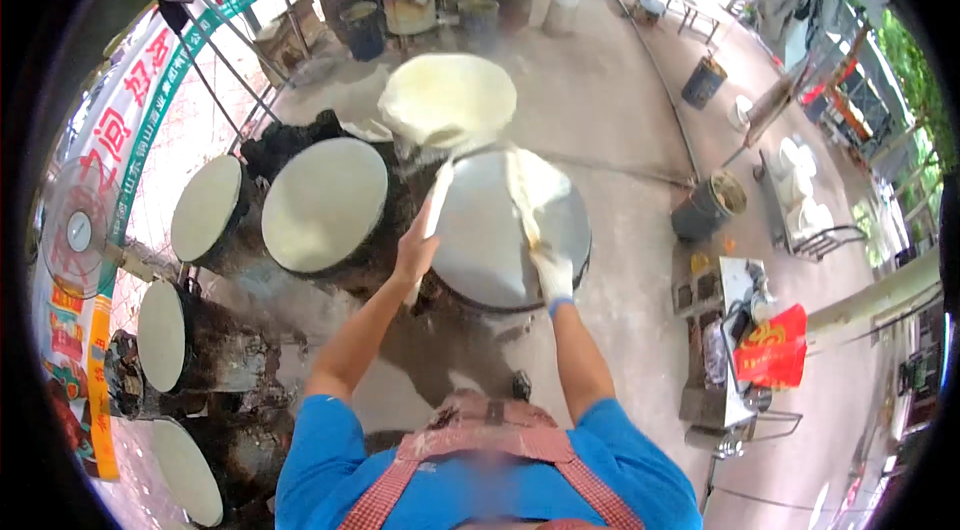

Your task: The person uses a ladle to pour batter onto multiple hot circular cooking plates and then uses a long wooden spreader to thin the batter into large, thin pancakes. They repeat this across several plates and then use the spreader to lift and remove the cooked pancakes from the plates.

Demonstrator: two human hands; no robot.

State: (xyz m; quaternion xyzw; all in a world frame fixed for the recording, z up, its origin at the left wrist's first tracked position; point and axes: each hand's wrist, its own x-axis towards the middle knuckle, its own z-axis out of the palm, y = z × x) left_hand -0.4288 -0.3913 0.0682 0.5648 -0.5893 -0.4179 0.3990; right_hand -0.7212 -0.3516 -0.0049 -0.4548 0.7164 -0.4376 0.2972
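Observation:
A round griddle (480,230) with a smooth grey top lies before me. My left hand (417,249), bare, grips a long pale flat scraper (439,200) at the griddle's left edge. My right hand (551,269), in a whitish glove, is closed on the lower end of a long pale strip (523,189) lying across the griddle; whether that is a tool or folded flatbread, I cannot tell. A pale, pancake-like layer (556,181) covers the upper right of the surface. Beyond the griddle rests a large round thin flatbread (450,93) with clear plastic under its near edge.
Another large round pale-topped griddle (326,204) stands left, with a smaller one (206,207) beside it and more at lower left. A fan (79,231) is at far left. On the right are a dark bucket (709,206) and a table (739,271) with a red bag (772,350).

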